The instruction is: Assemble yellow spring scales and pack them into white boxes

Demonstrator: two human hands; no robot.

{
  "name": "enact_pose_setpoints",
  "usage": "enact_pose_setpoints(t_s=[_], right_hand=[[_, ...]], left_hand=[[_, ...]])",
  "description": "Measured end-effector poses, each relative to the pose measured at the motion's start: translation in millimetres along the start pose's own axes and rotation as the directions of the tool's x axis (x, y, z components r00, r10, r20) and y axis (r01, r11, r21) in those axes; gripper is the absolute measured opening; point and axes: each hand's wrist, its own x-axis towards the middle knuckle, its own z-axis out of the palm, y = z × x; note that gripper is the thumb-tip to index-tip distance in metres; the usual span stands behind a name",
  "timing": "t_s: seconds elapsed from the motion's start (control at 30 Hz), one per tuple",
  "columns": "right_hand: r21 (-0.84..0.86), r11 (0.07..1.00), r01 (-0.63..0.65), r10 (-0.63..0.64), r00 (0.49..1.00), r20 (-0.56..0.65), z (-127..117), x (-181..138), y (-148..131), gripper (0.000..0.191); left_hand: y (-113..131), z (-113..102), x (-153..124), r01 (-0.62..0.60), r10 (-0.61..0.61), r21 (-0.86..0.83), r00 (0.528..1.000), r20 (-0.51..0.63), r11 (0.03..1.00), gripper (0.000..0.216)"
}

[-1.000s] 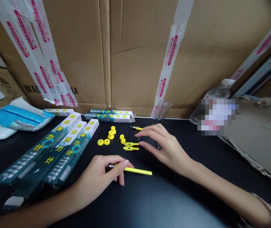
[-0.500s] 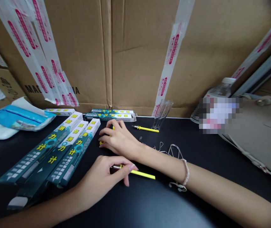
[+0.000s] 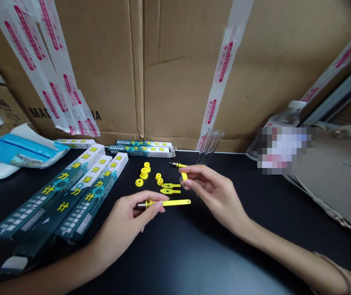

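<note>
The left hand (image 3: 129, 217) pinches the yellow rod (image 3: 170, 203), which lies level with its free tip pointing right. Just beyond that tip, the right hand (image 3: 215, 192) pinches a small yellow piece (image 3: 184, 176), up and right of it.

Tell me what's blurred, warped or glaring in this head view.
Head view: wide-angle bending bows the cardboard wall at the edges; a pixelated patch hides the water bottle label; soft glare sheens the black table up front; both hands and the small yellow parts stay sharp.

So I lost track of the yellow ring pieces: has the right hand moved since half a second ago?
Yes. The right hand pulled back rightward, off the yellow rings, pinching one small yellow piece.
</note>
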Motion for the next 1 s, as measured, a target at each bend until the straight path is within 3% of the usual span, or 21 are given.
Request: enact_pose_setpoints(t_s=[0.17, 0.27, 0.37, 0.67, 1.0], right_hand=[[0.130, 0.955, -0.265, 0.261, 0.964, 0.048, -16, -26, 3, 0.027], [0.192, 0.913, -0.360, 0.345, 0.932, 0.108, -14, -29, 2, 0.028], [0.204, 0.930, -0.306, 0.287, 0.951, 0.116, -6, -29, 5, 0.024], [-0.063, 0.993, -0.101, 0.106, 0.991, 0.082, -3, -39, 3, 0.032], [0.029, 0.995, -0.097, 0.095, 0.992, 0.079, -2, -43, 3, 0.027]], left_hand=[[0, 0, 2, -0.002, 0.002, -0.003, 1.000, -0.007, 1.000, 0.028], [1, 0, 2, 0.002, -0.002, -0.005, 1.000, -0.022, 1.000, 0.029], [1, -1, 2, -0.002, 0.002, -0.012, 1.000, -0.022, 1.000, 0.030], [-1, 0, 2, 0.017, -0.018, 0.088, 1.000, 0.000, 0.996, 0.032], [4, 0, -1, -0.046, 0.045, 0.122, 0.999, 0.010, 0.991, 0.021]])
